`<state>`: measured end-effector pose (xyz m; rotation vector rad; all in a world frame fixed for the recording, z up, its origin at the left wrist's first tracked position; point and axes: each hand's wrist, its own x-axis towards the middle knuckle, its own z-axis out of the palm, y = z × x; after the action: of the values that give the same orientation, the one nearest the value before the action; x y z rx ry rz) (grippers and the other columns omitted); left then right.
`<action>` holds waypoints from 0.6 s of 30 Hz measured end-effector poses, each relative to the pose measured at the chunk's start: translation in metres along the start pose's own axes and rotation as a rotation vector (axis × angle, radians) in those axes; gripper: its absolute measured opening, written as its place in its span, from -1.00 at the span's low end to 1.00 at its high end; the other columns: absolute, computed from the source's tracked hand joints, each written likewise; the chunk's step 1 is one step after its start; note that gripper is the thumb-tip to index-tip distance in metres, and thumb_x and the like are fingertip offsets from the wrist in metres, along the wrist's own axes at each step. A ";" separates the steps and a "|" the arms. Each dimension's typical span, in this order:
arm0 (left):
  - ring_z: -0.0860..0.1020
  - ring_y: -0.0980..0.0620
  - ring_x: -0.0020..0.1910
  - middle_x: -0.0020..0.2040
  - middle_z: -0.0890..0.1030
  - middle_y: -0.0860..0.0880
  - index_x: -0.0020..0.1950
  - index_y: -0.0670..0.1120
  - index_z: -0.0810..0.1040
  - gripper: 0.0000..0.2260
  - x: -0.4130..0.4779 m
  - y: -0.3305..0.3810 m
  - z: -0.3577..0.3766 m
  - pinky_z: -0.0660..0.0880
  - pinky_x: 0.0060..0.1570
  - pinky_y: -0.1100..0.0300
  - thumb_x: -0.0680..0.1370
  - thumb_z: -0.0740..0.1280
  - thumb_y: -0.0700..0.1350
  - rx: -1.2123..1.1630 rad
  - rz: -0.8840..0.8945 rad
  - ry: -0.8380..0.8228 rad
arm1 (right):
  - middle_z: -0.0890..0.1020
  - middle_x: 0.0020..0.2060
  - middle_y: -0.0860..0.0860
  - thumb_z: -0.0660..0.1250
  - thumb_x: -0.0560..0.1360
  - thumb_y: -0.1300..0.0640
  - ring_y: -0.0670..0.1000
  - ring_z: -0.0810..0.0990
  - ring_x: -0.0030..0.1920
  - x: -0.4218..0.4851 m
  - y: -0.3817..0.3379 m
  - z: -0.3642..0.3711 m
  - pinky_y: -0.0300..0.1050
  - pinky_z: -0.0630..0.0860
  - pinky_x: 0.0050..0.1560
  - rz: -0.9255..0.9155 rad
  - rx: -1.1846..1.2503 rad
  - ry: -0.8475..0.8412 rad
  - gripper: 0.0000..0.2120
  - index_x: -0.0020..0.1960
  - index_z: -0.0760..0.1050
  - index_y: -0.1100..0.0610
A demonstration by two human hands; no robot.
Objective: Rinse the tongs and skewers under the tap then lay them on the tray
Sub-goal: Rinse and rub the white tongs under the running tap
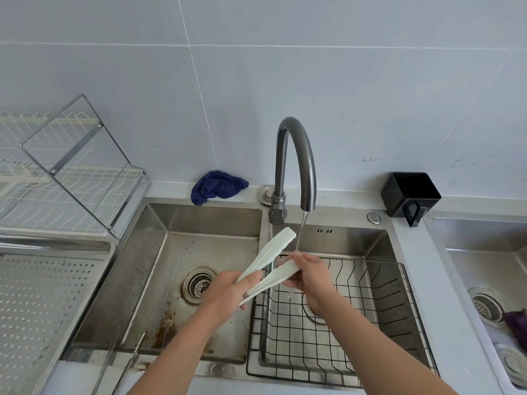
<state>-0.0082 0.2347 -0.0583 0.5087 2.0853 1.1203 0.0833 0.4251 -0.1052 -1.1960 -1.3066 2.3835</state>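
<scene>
**A:** Head view first. Where are the tongs?

**B:** The white tongs [271, 269] are over the divider between the two basins of the sink [199, 220]. They are not yet on the tray [42, 295] at the worktop's left edge. Your left hand [228, 292] has its grip curled round the joined end. Your right hand [310, 276] pinches the tip of the lower arm, directly under the stream from the tap [296, 155] and above the wire basket [393, 297]. I'd judge that puts the water on the part you're rubbing.

**A:** Why are they held apart?

**B:** Probably so the water reaches the inner faces. The upper arm points toward the tap's base, left of the stream.

**A:** What can't you make out?

**B:** Your right fingertips are hidden behind the tip. At the sink's front left corner lie thin metal pieces [137, 352], probably metal tongs and a skewer. The bottom edge cuts them off, so I can't count them.
</scene>
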 end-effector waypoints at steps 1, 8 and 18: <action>0.59 0.02 -0.38 -0.32 0.61 -0.10 -0.10 -0.09 0.72 -0.37 0.000 0.001 0.003 0.57 -0.13 -0.07 0.34 0.25 0.45 -0.020 -0.005 0.007 | 0.75 -0.10 0.25 0.20 0.71 0.13 0.14 0.76 -0.20 0.002 -0.001 0.001 -0.07 0.66 -0.29 -0.020 -0.034 0.054 -0.71 0.02 0.59 0.32; 0.59 -0.05 -0.40 -0.27 0.66 -0.22 -0.05 -0.11 0.74 -0.60 0.003 0.013 0.025 0.32 -0.60 0.36 0.54 0.35 0.21 -0.252 -0.024 0.107 | 0.71 -0.24 0.16 0.18 0.71 0.14 0.12 0.70 -0.28 -0.004 -0.002 0.032 0.08 0.68 -0.16 0.080 0.381 -0.047 -0.79 0.20 0.45 0.28; 0.58 0.03 -0.43 -0.31 0.67 -0.10 -0.10 -0.04 0.74 -0.62 0.005 0.014 0.038 0.39 -0.58 0.32 0.53 0.35 0.25 -0.311 -0.017 0.143 | 0.61 -0.20 0.14 0.22 0.65 0.34 0.07 0.66 -0.32 0.000 -0.010 0.043 0.02 0.64 -0.19 -0.024 0.343 0.142 -0.93 0.06 0.45 0.22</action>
<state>0.0162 0.2668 -0.0629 0.2665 1.9775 1.4759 0.0500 0.4038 -0.0849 -1.2089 -0.8232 2.3315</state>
